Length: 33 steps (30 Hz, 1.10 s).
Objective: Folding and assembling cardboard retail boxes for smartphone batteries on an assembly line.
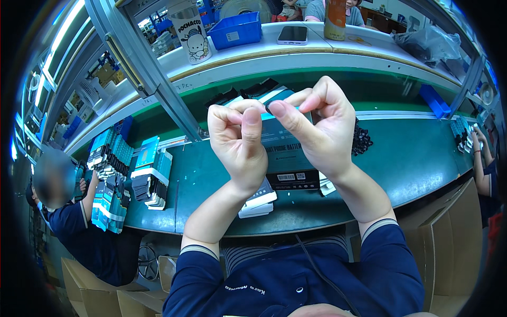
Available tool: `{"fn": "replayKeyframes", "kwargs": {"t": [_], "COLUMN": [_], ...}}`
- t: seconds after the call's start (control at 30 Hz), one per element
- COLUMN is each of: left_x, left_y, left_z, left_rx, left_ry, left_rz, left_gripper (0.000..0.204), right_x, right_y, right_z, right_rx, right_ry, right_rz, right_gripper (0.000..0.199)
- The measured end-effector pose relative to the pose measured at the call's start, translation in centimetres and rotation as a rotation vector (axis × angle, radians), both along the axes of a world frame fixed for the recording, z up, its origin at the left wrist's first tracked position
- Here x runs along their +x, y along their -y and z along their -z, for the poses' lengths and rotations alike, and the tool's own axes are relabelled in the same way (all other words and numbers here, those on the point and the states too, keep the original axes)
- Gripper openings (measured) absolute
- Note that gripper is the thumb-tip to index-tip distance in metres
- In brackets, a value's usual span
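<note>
Evidently mid-job. At far left, teal cartons (pixel 109 207) are stacked flat and banded in white; a second banded bundle (pixel 152 177) is set just beside them, so this portion is judged to be gathered already. Left hand (pixel 240 142): fingers curled in, thumb raised alongside; whether anything is gripped here cannot be told. Below it, white flat pieces (pixel 257 205) are laid near the bench edge. A small black piece (pixel 268 108) is held up between the hands, above a teal-and-black box (pixel 288 153); its handling is judged unfinished. Right hand (pixel 330 124): the piece is pinched at thumb and forefinger. Beyond it, many similar black pieces (pixel 361 140) are heaped on the green bench (pixel 406 158), so much is presumably left.
</note>
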<state>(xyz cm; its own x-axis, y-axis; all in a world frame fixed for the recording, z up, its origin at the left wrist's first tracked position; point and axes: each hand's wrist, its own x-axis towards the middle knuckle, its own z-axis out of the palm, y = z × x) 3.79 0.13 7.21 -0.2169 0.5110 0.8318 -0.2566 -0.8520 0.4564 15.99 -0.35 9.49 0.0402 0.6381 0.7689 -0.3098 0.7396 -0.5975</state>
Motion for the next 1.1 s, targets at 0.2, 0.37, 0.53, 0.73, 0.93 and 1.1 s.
{"fn": "replayKeyframes", "kwargs": {"t": [0.2, 0.37, 0.53, 0.73, 0.93, 1.1], "left_x": [0.7, 2.0, 2.0, 3.8, 4.1, 2.3], "left_y": [-0.9, -1.1, -4.9, -7.4, -7.2, -6.9], "left_z": [0.6, 0.8, 4.3, 10.7, 11.1, 7.9], "left_rx": [-0.102, -0.342, -0.748, -0.691, -0.665, -0.543], "left_ry": [-0.002, -0.216, -0.256, -0.665, -0.735, -0.979], "left_rz": [-0.007, 0.162, 0.346, -0.151, 0.005, -0.163], "left_gripper": [0.014, 0.038, 0.041, 0.045, 0.058, 0.06], "right_x": [0.5, 4.3, 13.2, 23.5, 23.3, 22.5], "right_y": [-2.5, -7.3, -9.6, -16.5, -18.9, -18.8], "right_z": [0.1, 0.4, -0.3, 8.0, 12.7, 12.6], "right_rx": [-0.024, -0.173, -0.482, -1.076, -1.093, -0.984], "right_ry": [0.11, 0.377, 1.079, 1.329, 1.275, 1.294], "right_rz": [0.129, 0.196, 0.335, 0.786, 0.629, 0.715], "right_gripper": [0.032, 0.033, 0.031, 0.017, 0.028, 0.028]}}
